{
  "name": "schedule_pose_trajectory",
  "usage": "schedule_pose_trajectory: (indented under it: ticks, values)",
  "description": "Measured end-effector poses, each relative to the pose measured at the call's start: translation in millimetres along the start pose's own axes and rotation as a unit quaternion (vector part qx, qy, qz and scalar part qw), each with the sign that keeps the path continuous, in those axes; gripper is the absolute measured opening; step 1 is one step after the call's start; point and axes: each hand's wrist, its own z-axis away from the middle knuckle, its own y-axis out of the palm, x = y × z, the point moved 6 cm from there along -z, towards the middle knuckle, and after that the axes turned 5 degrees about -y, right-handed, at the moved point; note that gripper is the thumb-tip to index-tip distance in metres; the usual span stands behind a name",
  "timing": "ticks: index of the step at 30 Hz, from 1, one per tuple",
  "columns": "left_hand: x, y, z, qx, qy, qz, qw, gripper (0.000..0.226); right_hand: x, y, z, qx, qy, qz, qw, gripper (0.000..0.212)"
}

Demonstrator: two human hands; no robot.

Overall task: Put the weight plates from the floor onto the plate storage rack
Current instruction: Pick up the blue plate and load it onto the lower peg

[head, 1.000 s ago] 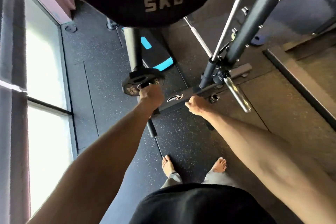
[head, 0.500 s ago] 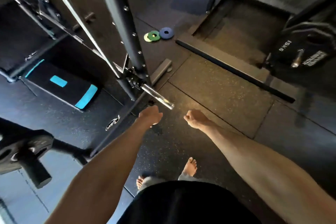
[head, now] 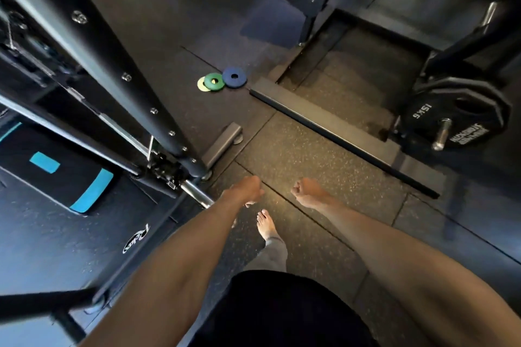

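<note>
With nothing in either of them, my hands hang out in front of me over the floor, a little apart from each other. My left hand [head: 246,190] is loosely curled, fingers drooping toward the mat, touching nothing; it hovers just beside the bare chrome sleeve [head: 197,194] that pokes out at the foot of the black upright [head: 112,76]. My right hand [head: 307,191] is drawn into a soft fist — closed on air, as far as I can see. One bare foot [head: 266,224] shows below them, pointing forward.

Farther out, on the dark mat beyond the upright's base, lie the small plates I take to be next: a blue plate [head: 234,77] on the right, a green plate [head: 214,82] overlapping a yellow plate [head: 201,84] on the left, the blue one touching or just lapping the green. They lie flat, out in the walkway, which is presumably why they need shifting.

Off to the far right stands a storage rack [head: 465,45] with a 15 kg plate [head: 456,118] already hung on its peg [head: 441,135] — that peg tilts up so plates stay seated. My guess is both hands are free because the reach for the small plates comes next. To the near left sits a black pad [head: 56,175] with teal markings, well away from the plates.
</note>
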Motion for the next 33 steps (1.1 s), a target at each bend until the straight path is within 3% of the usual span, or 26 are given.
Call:
schedule_pose_trajectory:
  ticks: [7, 11, 18, 28, 33]
  values:
    - [-33, -105, -92, -0.012, -0.02, 0.027, 0.999, 0.034, 14, -105, -108, 0.008, -0.041, -0.023, 0.999, 0.046]
    - [-40, -157, -150, 0.009, -0.042, 0.042, 0.998, 0.033, 21, -150, -180, 0.03, -0.049, -0.036, 0.998, 0.037]
    - [-60, -261, -259, -0.021, -0.092, 0.084, 0.992, 0.033, 42, -230, -339, 0.06, -0.094, 0.009, 0.994, 0.038]
    - [-63, -385, -354, -0.051, -0.201, 0.218, 0.954, 0.033, 92, -343, -495, 0.132, -0.169, 0.11, 0.971, 0.03]
    - [-51, -418, -417, -0.039, -0.211, 0.296, 0.931, 0.026, 114, -370, -572, 0.143, -0.179, 0.14, 0.963, 0.031]
